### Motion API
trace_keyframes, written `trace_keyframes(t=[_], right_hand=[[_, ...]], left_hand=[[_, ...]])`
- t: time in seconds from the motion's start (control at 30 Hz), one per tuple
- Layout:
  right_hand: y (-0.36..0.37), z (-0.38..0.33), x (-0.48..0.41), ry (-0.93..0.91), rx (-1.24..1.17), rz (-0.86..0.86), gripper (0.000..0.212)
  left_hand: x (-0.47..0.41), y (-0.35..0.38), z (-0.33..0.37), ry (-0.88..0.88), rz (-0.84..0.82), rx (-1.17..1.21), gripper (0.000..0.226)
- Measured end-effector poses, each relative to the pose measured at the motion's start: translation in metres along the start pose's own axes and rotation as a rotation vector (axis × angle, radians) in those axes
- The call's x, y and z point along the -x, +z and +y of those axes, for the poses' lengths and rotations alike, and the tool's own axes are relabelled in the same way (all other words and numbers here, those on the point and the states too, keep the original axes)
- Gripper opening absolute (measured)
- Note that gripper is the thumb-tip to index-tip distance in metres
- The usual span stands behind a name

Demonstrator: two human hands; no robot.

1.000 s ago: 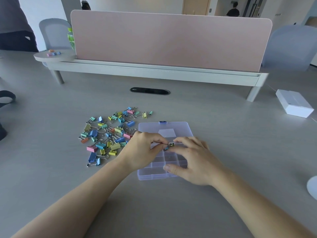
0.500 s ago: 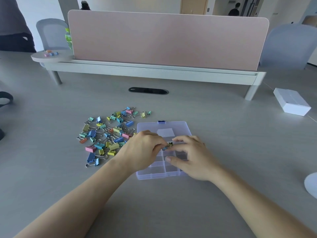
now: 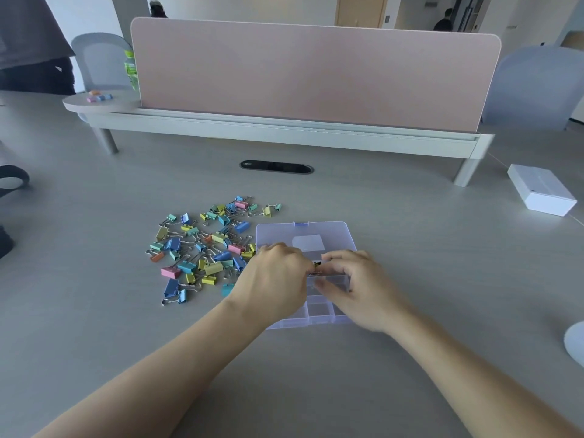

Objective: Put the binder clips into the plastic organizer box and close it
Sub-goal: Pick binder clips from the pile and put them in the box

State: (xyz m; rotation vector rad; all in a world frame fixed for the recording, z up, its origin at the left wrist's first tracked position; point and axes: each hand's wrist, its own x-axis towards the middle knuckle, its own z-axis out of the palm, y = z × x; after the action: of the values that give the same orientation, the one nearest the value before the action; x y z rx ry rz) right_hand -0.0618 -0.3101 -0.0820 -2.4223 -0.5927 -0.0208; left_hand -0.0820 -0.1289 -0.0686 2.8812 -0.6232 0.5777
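Observation:
A clear plastic organizer box [image 3: 319, 312] lies open on the grey table, its lid [image 3: 303, 235] folded flat behind the compartments. Left of it is a scattered pile of several coloured binder clips [image 3: 205, 248]. My left hand [image 3: 275, 279] and my right hand [image 3: 357, 286] meet over the middle of the box. Both pinch one small binder clip [image 3: 316, 267] between their fingertips, just above the compartments. My hands hide much of the box's inside.
A pink divider screen [image 3: 313, 71] on a white shelf stands across the back of the table, with a black cable slot [image 3: 276, 166] in front. A white box [image 3: 542, 193] lies far right. People stand at the far left and in the background.
Both hands have stayed over the box with the small clip between them; the clip has sunk slightly toward the compartments. The pile has not moved.

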Motion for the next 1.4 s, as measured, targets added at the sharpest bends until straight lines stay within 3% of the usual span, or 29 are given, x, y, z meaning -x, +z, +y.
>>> trace_keyframes(t=[0.1, 0.3, 0.63, 0.97, 1.2, 1.4], right_hand=[[-0.001, -0.002, 0.001, -0.018, 0.047, -0.006, 0.022], [-0.002, -0.003, 0.003, -0.033, 0.090, 0.006, 0.024], [0.000, -0.001, 0.001, -0.058, 0.048, 0.016, 0.019], [0.001, 0.001, 0.000, -0.047, 0.024, 0.024, 0.011], [0.000, 0.000, 0.002, -0.041, 0.039, 0.025, 0.014], [-0.001, -0.002, 0.002, -0.046, 0.074, 0.016, 0.016]], left_hand=[[-0.004, -0.006, 0.008, -0.110, 0.018, 0.071, 0.035], [-0.016, -0.011, 0.011, -0.252, -0.178, -0.016, 0.027], [-0.008, -0.011, 0.009, -0.113, -0.123, 0.040, 0.028], [-0.005, -0.010, -0.007, -0.123, -0.014, 0.378, 0.007], [-0.005, 0.002, -0.009, 0.008, 0.010, 0.245, 0.024], [-0.007, 0.001, -0.001, -0.018, -0.045, 0.037, 0.033]])
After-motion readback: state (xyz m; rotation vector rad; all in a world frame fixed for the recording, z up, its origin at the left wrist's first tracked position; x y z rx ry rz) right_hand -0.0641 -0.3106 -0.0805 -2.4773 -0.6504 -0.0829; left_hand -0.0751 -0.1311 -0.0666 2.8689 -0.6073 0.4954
